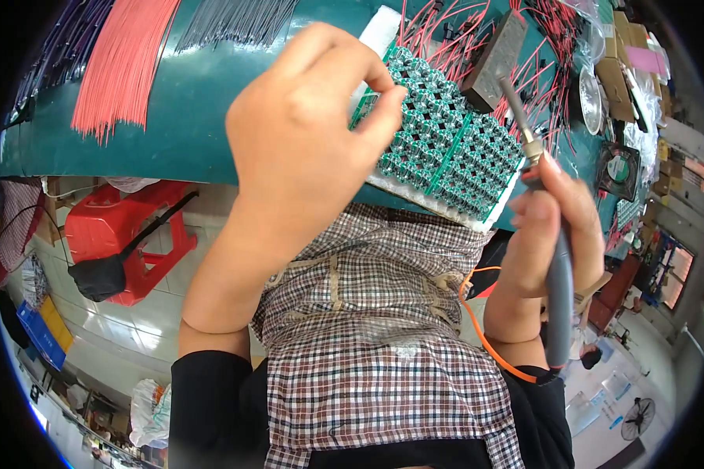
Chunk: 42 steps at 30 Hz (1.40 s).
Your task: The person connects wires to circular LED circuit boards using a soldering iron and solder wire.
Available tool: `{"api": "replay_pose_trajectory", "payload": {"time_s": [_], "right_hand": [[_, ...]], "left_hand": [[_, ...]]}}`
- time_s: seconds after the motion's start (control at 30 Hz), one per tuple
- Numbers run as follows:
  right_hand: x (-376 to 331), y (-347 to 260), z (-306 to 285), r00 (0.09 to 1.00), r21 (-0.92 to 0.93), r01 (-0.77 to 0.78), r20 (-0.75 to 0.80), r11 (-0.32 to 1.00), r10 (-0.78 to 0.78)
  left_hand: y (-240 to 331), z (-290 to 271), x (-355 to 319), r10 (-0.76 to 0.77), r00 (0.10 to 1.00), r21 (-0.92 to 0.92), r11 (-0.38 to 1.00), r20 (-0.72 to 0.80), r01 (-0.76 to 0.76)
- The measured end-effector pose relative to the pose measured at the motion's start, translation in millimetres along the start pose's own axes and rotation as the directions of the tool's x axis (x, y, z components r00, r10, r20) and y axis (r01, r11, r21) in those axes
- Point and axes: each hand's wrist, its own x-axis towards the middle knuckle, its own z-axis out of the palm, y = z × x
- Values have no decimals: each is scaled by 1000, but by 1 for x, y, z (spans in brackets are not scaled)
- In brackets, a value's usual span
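Note:
A panel of green circuit boards point(438, 133), with rows of small round units, rests on a white foam board point(379, 33) at the table's near edge. My left hand point(301, 125) hangs over the panel's left side, thumb and forefinger pinched together; whatever they hold is too small to make out. In my right hand point(559, 219) is a soldering iron point(559, 313) with a grey handle and an orange cord. Its tip points up and away, close to a dark rectangular block point(497, 62) on the panel's far side. Red wires point(450, 35) spread out behind the panel.
Bundles of red wires point(125, 62), grey wires point(238, 22) and dark purple wires point(62, 47) lie across the green table point(195, 117). A small black fan point(619, 170) stands at the right, near cardboard boxes point(614, 74). Below left is a red stool point(102, 223) with a black bag point(98, 277).

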Motion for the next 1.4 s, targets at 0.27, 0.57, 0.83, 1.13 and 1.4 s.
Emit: {"api": "replay_pose_trajectory", "payload": {"time_s": [0.27,0.57,0.83,1.13,1.4], "right_hand": [[-22,12,25,999,142,34,11,989,-36],[-22,14,35,999,33,27,-25,999,-26],[-23,14,38,1000,-14,27,-16,1000,-27],[-23,15,42,1000,-27,22,-11,999,-22],[-26,8,47,998,-111,62,12,992,-61]], "left_hand": [[-6,19,-5,35,999,-32,999,38,-33],[-8,25,-5,42,999,-11,999,25,-42],[-6,28,-6,25,999,9,1000,25,-26],[-6,29,-5,28,999,21,999,18,-28],[-6,27,-6,16,999,23,1000,38,-17]]}}
